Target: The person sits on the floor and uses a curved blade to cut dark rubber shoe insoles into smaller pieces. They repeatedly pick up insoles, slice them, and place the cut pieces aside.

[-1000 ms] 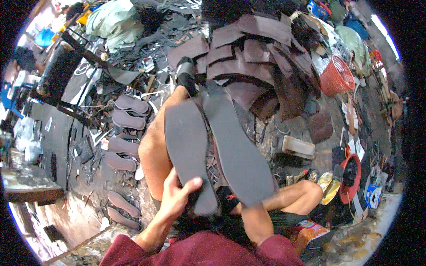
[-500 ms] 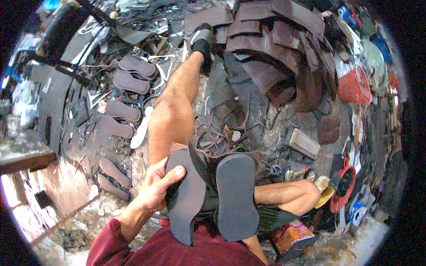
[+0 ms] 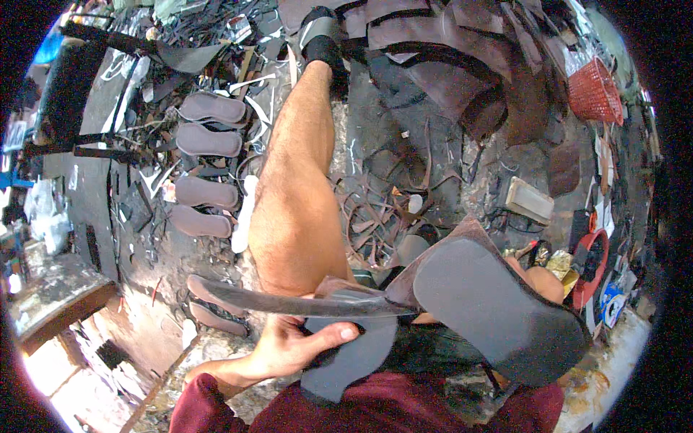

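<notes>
My left hand (image 3: 292, 350) is closed on a grey shoe sole (image 3: 354, 353), thumb on its upper face. Above the thumb, a long dark sole piece (image 3: 289, 302) stretches sideways, seen nearly edge-on; its left end reaches past my hand. On the right, tilted over my lap, is another large grey sole (image 3: 476, 296) with a brown corner of sheet (image 3: 465, 232) showing beyond its far edge. My right hand is hidden behind this sole; only the maroon sleeve (image 3: 538, 408) shows below it, so its grip cannot be made out.
Several grey-brown soles (image 3: 209, 142) lie in pairs on the left floor. Brown sheets (image 3: 433, 36) are piled at the far right. Curled offcuts (image 3: 368, 224) lie beyond my lap. A whitish block (image 3: 529, 200), a red basket (image 3: 595, 90) and a red ring-shaped thing (image 3: 592, 267) are on the right.
The soles were upright side by side. The left one has turned, with a piece now edge-on, and the right one has swung right and tilted. My left hand has moved right.
</notes>
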Available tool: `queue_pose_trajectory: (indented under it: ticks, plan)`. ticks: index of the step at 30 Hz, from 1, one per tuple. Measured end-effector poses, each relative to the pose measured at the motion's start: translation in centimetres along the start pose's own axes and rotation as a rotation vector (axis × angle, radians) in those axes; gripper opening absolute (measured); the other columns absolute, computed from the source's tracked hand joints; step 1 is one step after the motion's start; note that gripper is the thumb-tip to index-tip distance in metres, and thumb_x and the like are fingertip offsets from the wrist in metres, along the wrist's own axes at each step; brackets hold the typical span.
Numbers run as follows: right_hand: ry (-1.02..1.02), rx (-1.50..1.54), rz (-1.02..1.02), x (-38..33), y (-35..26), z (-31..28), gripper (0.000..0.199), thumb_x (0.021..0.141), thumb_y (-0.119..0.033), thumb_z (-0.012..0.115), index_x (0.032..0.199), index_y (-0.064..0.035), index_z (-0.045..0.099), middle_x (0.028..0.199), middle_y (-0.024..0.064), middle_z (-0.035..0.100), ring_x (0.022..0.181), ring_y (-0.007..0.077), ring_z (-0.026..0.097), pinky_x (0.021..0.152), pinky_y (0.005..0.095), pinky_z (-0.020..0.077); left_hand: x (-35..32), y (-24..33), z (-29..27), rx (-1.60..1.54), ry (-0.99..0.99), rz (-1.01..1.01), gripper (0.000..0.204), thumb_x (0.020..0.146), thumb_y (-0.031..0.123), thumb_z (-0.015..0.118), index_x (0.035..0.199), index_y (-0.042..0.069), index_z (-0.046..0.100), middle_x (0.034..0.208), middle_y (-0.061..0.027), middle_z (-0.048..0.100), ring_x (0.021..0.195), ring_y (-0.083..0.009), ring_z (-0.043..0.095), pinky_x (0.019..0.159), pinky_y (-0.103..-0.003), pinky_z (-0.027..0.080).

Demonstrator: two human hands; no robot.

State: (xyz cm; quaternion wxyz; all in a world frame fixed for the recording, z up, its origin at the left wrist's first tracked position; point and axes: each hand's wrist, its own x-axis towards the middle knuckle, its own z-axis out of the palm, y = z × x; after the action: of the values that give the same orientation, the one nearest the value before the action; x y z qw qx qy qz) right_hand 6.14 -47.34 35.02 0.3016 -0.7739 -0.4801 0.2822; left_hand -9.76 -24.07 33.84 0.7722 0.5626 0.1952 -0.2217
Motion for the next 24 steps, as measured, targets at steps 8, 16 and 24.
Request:
queue_pose_trajectory:
  ticks: [8,16,24]
  plan:
    - [-0.125,0.357,0.001,0.1,0.9,-0.8,0.041,0.099,-0.025,0.055,0.136,-0.0070,0.054,0.105,0.0095,0.066,0.091,0.0195,0.061,0.080,0.0334,0.0483,0.2,-0.2,0.6,0.233,-0.128,-0.162,0.058,0.092,0.038,0.070,0.134,0.001,0.054,0.103,-0.0064,0.070,0.093,-0.0131,0.064,0.078,-0.027,0.053]
    - [0.770,0.351,0.190,-8.7,-2.1,7.4,0.035,0.103,-0.020,0.049,0.131,-0.0006,0.056,0.098,0.0081,0.066,0.072,0.0087,0.057,0.063,0.0237,0.0470,1.2,-2.5,4.3,-0.445,-0.189,0.409,0.095,0.080,0.019,0.074,0.153,0.004,0.015,0.134,-0.0189,0.054,0.123,-0.0343,0.052,0.108,-0.051,0.036]
    - [0.946,0.906,0.244,-11.3,-3.3,9.0,0.046,0.104,-0.024,0.046,0.146,-0.0049,0.042,0.078,0.0036,0.058,0.062,0.0069,0.047,0.057,0.0209,0.0414,8.2,1.4,12.2,-0.452,0.112,0.144,0.048,0.084,0.019,0.065,0.125,0.001,0.051,0.107,-0.0139,0.063,0.091,-0.0259,0.065,0.077,-0.040,0.057]
